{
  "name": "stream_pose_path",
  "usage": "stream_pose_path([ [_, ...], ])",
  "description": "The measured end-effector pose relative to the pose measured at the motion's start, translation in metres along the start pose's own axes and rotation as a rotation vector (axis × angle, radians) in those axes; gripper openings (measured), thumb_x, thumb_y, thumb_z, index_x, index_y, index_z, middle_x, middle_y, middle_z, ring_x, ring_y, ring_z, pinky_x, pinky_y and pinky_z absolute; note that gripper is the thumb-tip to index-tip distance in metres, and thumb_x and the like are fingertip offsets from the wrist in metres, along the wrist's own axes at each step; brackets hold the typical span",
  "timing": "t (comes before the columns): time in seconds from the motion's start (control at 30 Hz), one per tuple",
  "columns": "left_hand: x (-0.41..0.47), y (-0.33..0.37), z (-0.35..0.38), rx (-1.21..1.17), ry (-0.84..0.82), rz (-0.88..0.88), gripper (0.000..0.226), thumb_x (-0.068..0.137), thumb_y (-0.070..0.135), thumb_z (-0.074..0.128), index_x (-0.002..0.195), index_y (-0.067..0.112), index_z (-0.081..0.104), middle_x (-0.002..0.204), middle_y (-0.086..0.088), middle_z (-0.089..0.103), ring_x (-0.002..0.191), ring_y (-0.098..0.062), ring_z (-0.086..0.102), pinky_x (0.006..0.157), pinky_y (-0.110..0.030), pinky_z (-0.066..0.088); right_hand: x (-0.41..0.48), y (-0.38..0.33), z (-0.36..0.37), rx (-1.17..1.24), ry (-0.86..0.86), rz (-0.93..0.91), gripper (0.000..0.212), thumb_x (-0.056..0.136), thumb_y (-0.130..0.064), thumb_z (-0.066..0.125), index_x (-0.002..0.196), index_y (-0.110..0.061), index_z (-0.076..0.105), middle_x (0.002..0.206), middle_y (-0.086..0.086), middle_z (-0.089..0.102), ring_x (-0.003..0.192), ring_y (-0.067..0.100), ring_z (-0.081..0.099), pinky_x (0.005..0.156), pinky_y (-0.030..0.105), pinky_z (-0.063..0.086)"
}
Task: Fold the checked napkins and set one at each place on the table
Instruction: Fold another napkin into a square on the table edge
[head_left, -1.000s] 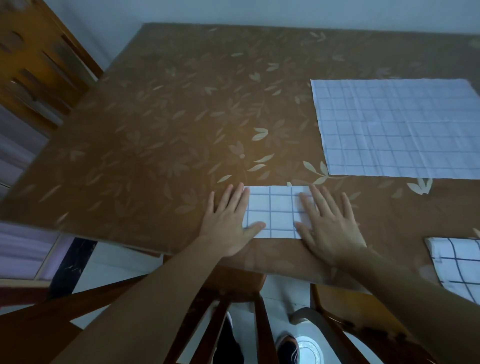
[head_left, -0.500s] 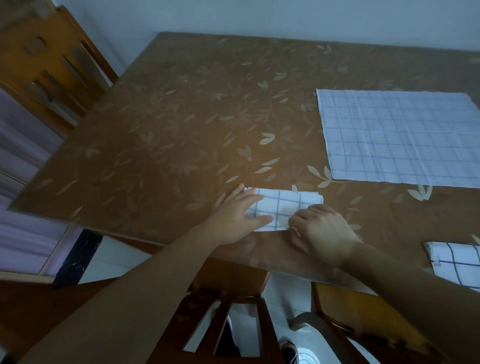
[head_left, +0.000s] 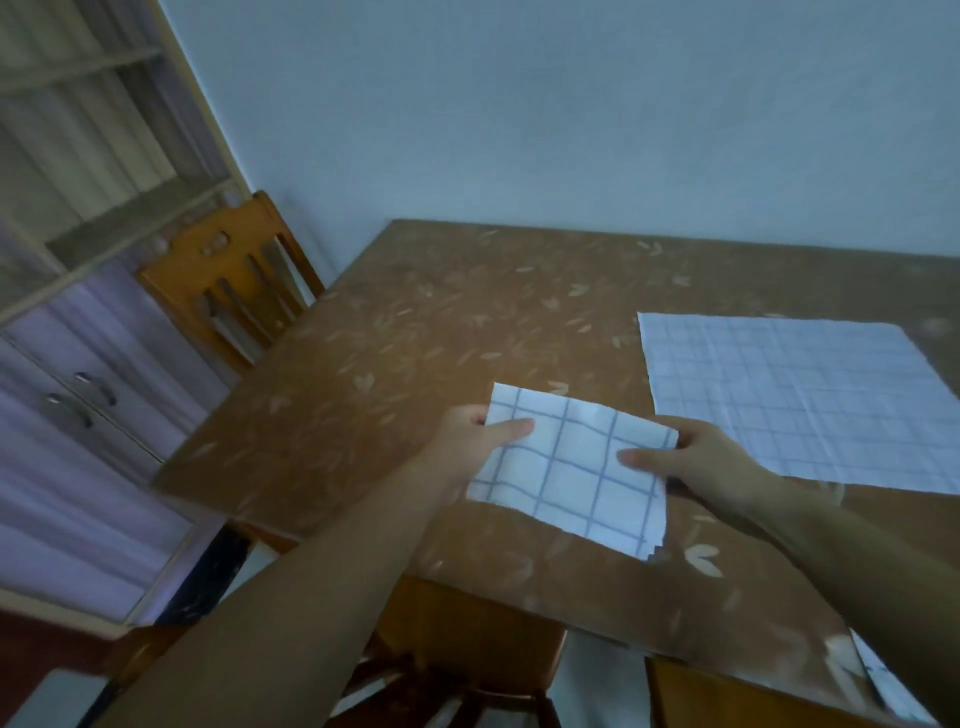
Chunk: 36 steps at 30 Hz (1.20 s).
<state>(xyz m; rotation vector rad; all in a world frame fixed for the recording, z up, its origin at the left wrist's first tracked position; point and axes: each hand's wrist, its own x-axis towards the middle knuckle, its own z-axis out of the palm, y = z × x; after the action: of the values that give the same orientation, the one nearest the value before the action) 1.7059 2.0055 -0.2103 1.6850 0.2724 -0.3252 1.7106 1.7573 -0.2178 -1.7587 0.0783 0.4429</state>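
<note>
A folded white napkin with blue checks (head_left: 569, 467) is held up above the near part of the brown leaf-patterned table (head_left: 405, 374). My left hand (head_left: 478, 441) pinches its left edge, thumb on top. My right hand (head_left: 696, 462) pinches its right edge the same way. A large unfolded checked napkin (head_left: 795, 400) lies flat on the table to the right. The corner of another folded checked napkin (head_left: 883, 686) shows at the table's near right edge, partly behind my right forearm.
A wooden chair (head_left: 234, 280) stands at the table's left side, against the wall. Another chair (head_left: 467, 654) is tucked under the near edge below my arms. A cabinet with handles (head_left: 78, 395) stands at far left.
Both hands went from pressing the folded napkin flat on the table to gripping its ends and lifting it off the surface. The camera has tilted up, showing the wall and chair.
</note>
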Motion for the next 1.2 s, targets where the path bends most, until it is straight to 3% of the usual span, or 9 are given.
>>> stream_pose_path([
  [0.13, -0.013, 0.008, -0.005, -0.165, 0.076, -0.091, 0.022, 0.087, 0.032, 0.072, 0.094, 0.011, 0.072, 0.096, -0.012, 0.075, 0.081, -0.028, 0.073, 0.069, -0.04, 0.06, -0.004, -0.006, 0.013, 0.196, 0.02, 0.05, 0.019, 0.085, -0.014, 0.07, 0.099, 0.0, 0.072, 0.097, 0.016, 0.075, 0.086, 0.029, 0.073, 0.071, 0.035, 0.058],
  [0.27, -0.021, -0.008, -0.015, -0.177, -0.019, -0.149, 0.026, 0.09, 0.028, 0.068, 0.109, 0.012, 0.069, 0.106, -0.01, 0.074, 0.095, -0.027, 0.071, 0.077, -0.041, 0.059, -0.005, -0.011, 0.03, 0.163, 0.108, 0.034, 0.027, 0.088, -0.025, 0.068, 0.091, 0.002, 0.072, 0.087, 0.015, 0.076, 0.073, 0.024, 0.073, 0.059, 0.03, 0.058],
  [0.43, -0.013, -0.041, -0.03, -0.084, 0.09, -0.098, 0.02, 0.091, 0.023, 0.068, 0.107, 0.011, 0.071, 0.104, -0.006, 0.074, 0.093, -0.022, 0.07, 0.083, -0.041, 0.058, 0.001, 0.014, 0.062, 0.074, 0.143, 0.133, 0.046, 0.084, -0.047, 0.069, 0.094, -0.003, 0.074, 0.107, 0.016, 0.072, 0.094, 0.031, 0.07, 0.081, 0.047, 0.058],
  [0.53, -0.008, -0.058, -0.047, -0.045, 0.104, -0.141, 0.022, 0.093, 0.029, 0.065, 0.106, 0.012, 0.072, 0.092, 0.0, 0.074, 0.083, -0.014, 0.07, 0.069, -0.028, 0.058, -0.002, 0.035, 0.088, 0.047, 0.069, 0.231, 0.03, 0.088, -0.031, 0.069, 0.107, -0.008, 0.068, 0.093, 0.015, 0.074, 0.079, 0.03, 0.072, 0.068, 0.041, 0.059],
  [0.6, -0.006, -0.07, -0.063, -0.032, 0.001, -0.267, 0.02, 0.092, 0.033, 0.066, 0.104, 0.017, 0.071, 0.096, -0.002, 0.074, 0.088, -0.018, 0.071, 0.07, -0.032, 0.059, -0.004, 0.049, 0.105, 0.084, 0.128, 0.29, 0.026, 0.09, -0.026, 0.067, 0.107, -0.006, 0.067, 0.092, 0.019, 0.073, 0.072, 0.027, 0.068, 0.051, 0.028, 0.052],
  [0.7, -0.003, -0.085, -0.092, -0.057, -0.233, -0.461, 0.015, 0.093, 0.016, 0.065, 0.107, 0.02, 0.066, 0.107, -0.009, 0.073, 0.094, -0.027, 0.071, 0.075, -0.038, 0.06, -0.004, 0.066, 0.129, 0.17, 0.235, 0.37, 0.023, 0.091, -0.026, 0.066, 0.103, -0.006, 0.067, 0.085, 0.016, 0.072, 0.067, 0.023, 0.067, 0.046, 0.025, 0.047],
  [0.8, 0.004, -0.099, -0.114, 0.033, -0.284, -0.485, 0.023, 0.092, 0.008, 0.064, 0.111, 0.021, 0.062, 0.103, -0.008, 0.074, 0.083, -0.022, 0.074, 0.065, -0.029, 0.058, -0.003, 0.077, 0.147, 0.169, 0.24, 0.403, 0.027, 0.09, -0.025, 0.068, 0.103, -0.002, 0.065, 0.069, 0.014, 0.068, 0.049, 0.02, 0.06, 0.041, 0.023, 0.043],
  [0.97, 0.023, -0.11, -0.136, 0.132, -0.319, -0.452, 0.022, 0.092, 0.011, 0.065, 0.102, 0.03, 0.059, 0.102, -0.004, 0.073, 0.077, -0.018, 0.074, 0.065, -0.028, 0.058, 0.002, 0.078, 0.164, 0.166, 0.124, 0.464, 0.029, 0.085, -0.005, 0.067, 0.113, -0.007, 0.059, 0.082, 0.017, 0.07, 0.056, 0.017, 0.062, 0.045, 0.024, 0.046],
  [1.2, 0.043, -0.126, -0.147, 0.106, -0.211, -0.395, 0.027, 0.091, 0.001, 0.062, 0.11, 0.02, 0.056, 0.101, -0.006, 0.071, 0.087, -0.02, 0.073, 0.083, -0.036, 0.059, 0.019, 0.08, 0.182, 0.116, 0.308, 0.444, 0.019, 0.088, -0.002, 0.065, 0.107, -0.003, 0.063, 0.081, 0.017, 0.074, 0.073, 0.024, 0.071, 0.056, 0.027, 0.054],
])
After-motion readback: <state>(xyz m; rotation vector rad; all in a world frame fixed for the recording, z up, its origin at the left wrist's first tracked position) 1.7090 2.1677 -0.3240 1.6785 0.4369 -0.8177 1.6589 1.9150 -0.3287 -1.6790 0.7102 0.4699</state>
